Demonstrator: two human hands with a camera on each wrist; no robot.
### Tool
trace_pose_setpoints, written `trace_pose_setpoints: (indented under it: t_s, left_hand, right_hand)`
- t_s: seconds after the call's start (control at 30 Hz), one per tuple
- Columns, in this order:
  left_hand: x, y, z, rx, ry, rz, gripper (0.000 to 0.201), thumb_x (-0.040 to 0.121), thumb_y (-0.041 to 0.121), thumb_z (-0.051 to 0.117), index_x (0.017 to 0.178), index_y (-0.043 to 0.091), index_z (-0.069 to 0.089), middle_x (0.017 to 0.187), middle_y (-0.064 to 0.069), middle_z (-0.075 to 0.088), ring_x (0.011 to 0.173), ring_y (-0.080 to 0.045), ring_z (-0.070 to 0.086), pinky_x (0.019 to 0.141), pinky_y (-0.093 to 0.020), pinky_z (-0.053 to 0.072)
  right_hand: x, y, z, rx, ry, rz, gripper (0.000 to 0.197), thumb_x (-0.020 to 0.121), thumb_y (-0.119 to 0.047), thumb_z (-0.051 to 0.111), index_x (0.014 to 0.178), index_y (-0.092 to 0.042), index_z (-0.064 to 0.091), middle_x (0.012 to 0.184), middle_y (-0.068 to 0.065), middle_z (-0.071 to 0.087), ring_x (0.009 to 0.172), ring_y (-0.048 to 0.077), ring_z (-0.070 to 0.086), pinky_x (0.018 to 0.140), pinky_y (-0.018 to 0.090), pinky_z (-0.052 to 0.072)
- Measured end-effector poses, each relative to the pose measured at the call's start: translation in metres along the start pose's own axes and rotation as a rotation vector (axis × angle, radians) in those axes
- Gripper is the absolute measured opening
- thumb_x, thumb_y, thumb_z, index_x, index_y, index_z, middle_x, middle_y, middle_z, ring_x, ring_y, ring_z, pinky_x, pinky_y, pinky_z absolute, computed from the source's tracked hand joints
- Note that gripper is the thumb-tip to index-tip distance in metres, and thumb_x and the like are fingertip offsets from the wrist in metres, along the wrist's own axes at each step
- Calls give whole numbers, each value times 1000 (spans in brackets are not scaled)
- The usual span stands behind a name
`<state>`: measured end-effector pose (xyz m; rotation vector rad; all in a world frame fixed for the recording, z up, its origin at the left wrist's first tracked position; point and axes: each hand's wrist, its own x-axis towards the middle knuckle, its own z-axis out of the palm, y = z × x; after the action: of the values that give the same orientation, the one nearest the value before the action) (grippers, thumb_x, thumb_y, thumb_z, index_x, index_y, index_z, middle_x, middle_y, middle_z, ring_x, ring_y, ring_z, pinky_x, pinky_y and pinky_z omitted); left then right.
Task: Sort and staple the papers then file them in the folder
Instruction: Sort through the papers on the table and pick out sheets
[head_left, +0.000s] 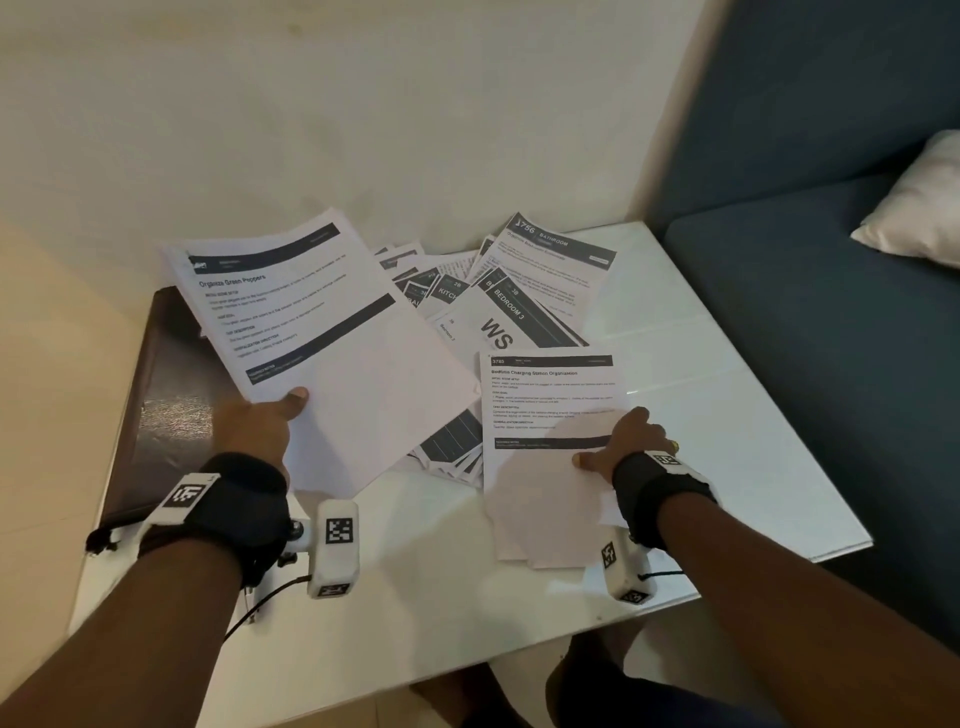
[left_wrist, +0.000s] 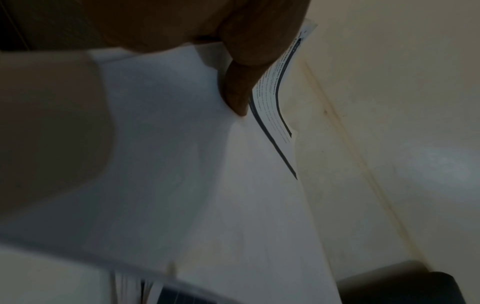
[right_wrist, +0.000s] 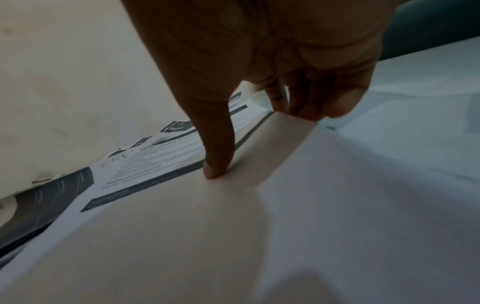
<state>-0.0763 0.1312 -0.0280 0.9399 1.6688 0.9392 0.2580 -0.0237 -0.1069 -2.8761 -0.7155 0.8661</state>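
Note:
My left hand (head_left: 275, 415) grips a stack of printed sheets headed "Organize Green Peppers" (head_left: 322, 322) by its lower left corner, thumb (left_wrist: 241, 82) on top, and holds it tilted above the table's left side. My right hand (head_left: 618, 441) pinches the right edge of a thin set headed "Bedtime Charging Station Organisation" (head_left: 545, 410). Its thumb (right_wrist: 215, 162) presses on top and the other fingers curl at the edge. Between and behind them a loose pile of printed sheets (head_left: 467, 306) lies fanned out, a "Bathroom" sheet (head_left: 561, 260) topmost at the back. No stapler shows.
The white glass table (head_left: 727, 405) stands against a cream wall. A dark brown flat cover (head_left: 166, 395), possibly the folder, lies along its left side under the raised stack. A blue sofa (head_left: 831, 322) with a white cushion (head_left: 919, 208) borders the table's right edge.

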Motion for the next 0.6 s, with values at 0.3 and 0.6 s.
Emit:
trace_pose_setpoints:
  t_s: [0.3,0.6]
  left_hand:
    - [-19,10,4,-2,-82,105,18,89,12,70,102,21,61,97,3,64,94,-27,59,86,-43,46]
    - [-77,38,-4,-46,-273,261,20,92,6,64,95,26,63,102,5,68,99,-23,62,91,-47,46]
  right_hand:
    - [2,12,-6,288,76,-114,9,87,-17,59,94,-15,54,104,10,65,87,30,56,76,32,45]
    - [-45,21,-97,985,30,-383,23,83,-5,72,105,-12,68,106,8,71,99,34,65,90,53,54]
